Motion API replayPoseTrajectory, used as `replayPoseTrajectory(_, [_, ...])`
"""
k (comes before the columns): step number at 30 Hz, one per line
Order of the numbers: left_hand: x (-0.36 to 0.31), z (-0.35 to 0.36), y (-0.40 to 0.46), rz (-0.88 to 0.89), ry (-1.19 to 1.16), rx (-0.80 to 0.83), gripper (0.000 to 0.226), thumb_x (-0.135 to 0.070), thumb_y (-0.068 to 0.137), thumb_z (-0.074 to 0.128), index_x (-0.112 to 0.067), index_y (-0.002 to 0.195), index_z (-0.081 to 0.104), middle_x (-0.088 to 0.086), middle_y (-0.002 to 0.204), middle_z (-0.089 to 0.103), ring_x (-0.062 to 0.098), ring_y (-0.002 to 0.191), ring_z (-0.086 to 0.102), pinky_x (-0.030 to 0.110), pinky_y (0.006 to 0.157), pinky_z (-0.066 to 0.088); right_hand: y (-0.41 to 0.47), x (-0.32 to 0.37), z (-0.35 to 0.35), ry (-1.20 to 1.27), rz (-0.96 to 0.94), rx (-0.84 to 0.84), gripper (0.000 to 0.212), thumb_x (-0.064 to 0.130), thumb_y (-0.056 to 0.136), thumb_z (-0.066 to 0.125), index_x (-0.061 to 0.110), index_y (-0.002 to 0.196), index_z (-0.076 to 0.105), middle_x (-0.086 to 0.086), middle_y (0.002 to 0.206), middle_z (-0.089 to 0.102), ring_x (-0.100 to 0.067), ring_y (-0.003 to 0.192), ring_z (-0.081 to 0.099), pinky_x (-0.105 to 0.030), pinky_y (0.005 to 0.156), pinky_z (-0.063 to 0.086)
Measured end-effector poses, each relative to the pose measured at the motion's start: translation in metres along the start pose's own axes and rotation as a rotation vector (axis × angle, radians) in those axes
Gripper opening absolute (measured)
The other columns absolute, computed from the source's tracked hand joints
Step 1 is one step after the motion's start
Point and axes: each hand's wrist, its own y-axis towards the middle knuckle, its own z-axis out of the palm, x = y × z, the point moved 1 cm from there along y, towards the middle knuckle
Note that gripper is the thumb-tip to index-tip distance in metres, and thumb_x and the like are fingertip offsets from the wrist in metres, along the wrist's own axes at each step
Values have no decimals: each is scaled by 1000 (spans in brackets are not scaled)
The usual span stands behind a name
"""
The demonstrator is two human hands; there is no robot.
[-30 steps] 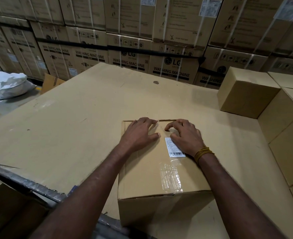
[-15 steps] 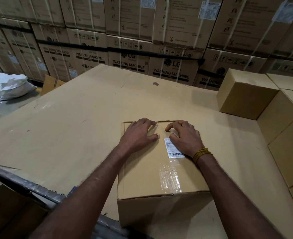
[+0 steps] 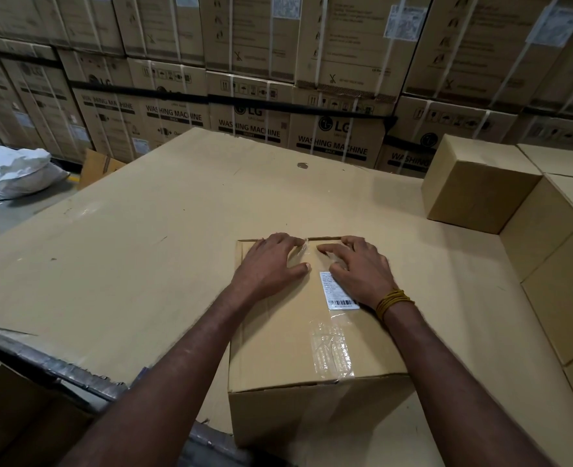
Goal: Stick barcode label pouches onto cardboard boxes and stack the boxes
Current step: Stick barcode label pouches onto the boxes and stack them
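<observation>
In the head view, the sticking step is judged to be in hand: a cardboard box (image 3: 298, 335) is set on a large cardboard sheet (image 3: 137, 251) used as the work surface, at about 6 o'clock of the picture's centre, and a barcode label pouch (image 3: 337, 293) is laid on its top, toward 3 o'clock of the top's middle, partly hidden under the right hand. A patch of clear tape (image 3: 330, 348) is seen on the top at 6 o'clock of the label. The left hand (image 3: 271, 264) is laid palm down at the far part of the top, at 9 o'clock of the label, its fingers spread and bent at the tips over the far edge; nothing is pinched by it. The right hand (image 3: 359, 267) is pressed flat over the label's far part, fingers apart and reaching toward 12 o'clock, with a yellow cord band (image 3: 393, 303) worn at the wrist. Both forearms are stretched forward from 6 o'clock. The next move is judged to call for the box to be gripped at its sides and carried to the stacked boxes (image 3: 480, 183) at 2 o'clock, where it must be set square.
</observation>
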Motion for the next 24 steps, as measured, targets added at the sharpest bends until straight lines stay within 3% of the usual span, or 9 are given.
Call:
replayPoseTrajectory(4, [1, 1, 0, 3, -2, -4, 56, -52, 90, 59, -28, 140, 49, -1, 148, 48, 18, 136, 42, 37, 116, 28, 1, -1, 0, 37, 0, -23, 35, 29, 90, 50, 46, 120, 56, 6, 145, 40, -21, 135, 34, -45, 112, 24])
replayPoseTrajectory(9, [0, 0, 0, 3, 2, -8, 57, -51, 91, 60, -27, 141, 49, 0, 148, 47, 18, 136, 43, 36, 115, 28, 0, 0, 1, -2, -8, -30, 43, 31, 91, 48, 46, 131, 51, 5, 146, 38, -21, 134, 35, -43, 112, 24])
replayPoseTrajectory(14, [0, -1, 0, 2, 1, -6, 58, -51, 91, 59, -27, 143, 48, 0, 149, 47, 18, 136, 43, 36, 114, 28, -1, 0, 0, 21, -5, -52, 34, 30, 89, 50, 41, 121, 56, 6, 141, 43, -20, 131, 38, -41, 109, 27])
replayPoseTrajectory(18, [-2, -1, -1, 4, 3, -8, 58, -51, 91, 60, -27, 143, 48, 0, 149, 47, 18, 136, 43, 37, 115, 29, 0, -1, 2, -1, 8, -65, 41, 30, 89, 50, 36, 129, 52, 5, 143, 44, -20, 130, 39, -41, 109, 29])
replayPoseTrajectory(24, [-3, -3, -2, -4, -6, -8, 58, -51, 91, 60, -28, 143, 48, 0, 149, 47, 18, 136, 43, 36, 114, 28, -1, 0, 1, 12, 13, -91, 35, 28, 90, 53, 32, 125, 56, 3, 139, 47, -20, 127, 42, -36, 105, 30])
